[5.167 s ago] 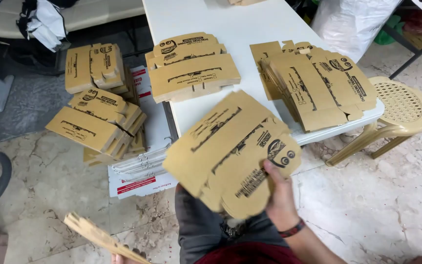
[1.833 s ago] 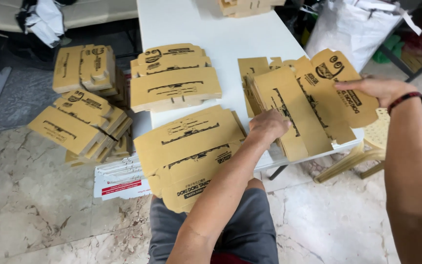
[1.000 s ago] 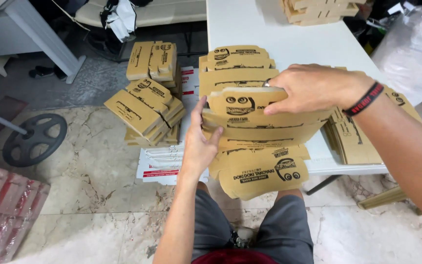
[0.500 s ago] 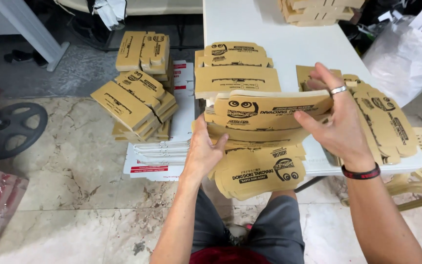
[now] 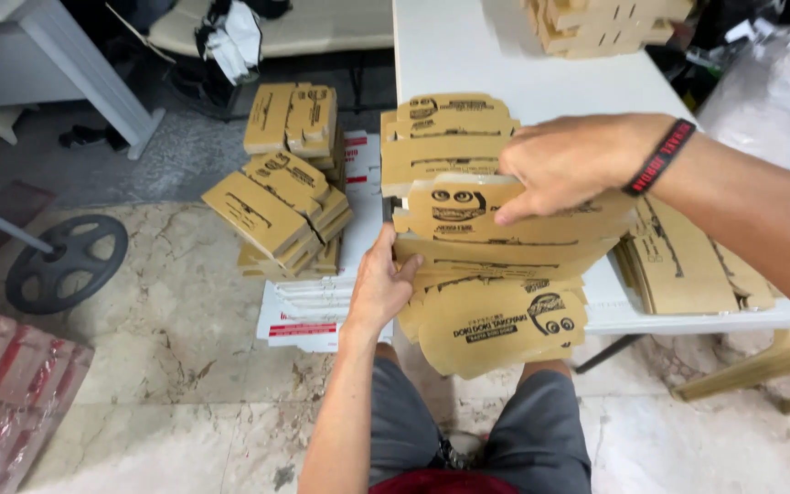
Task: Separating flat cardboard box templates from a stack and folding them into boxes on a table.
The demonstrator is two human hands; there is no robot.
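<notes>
Head view: left hand (image 5: 381, 288) and right hand (image 5: 573, 165) clamp a flat, brown, black-printed carton blank (image 5: 505, 220).

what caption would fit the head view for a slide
Left hand and right hand grip a flat brown cardboard box blank at the white table edge, more stacks on the floor.

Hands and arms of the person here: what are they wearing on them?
Both forearms are bare, with no sleeves or gloves in view. The right hand has a black wristband with red markings at the wrist. The left hand shows nothing on its wrist or fingers.
</notes>
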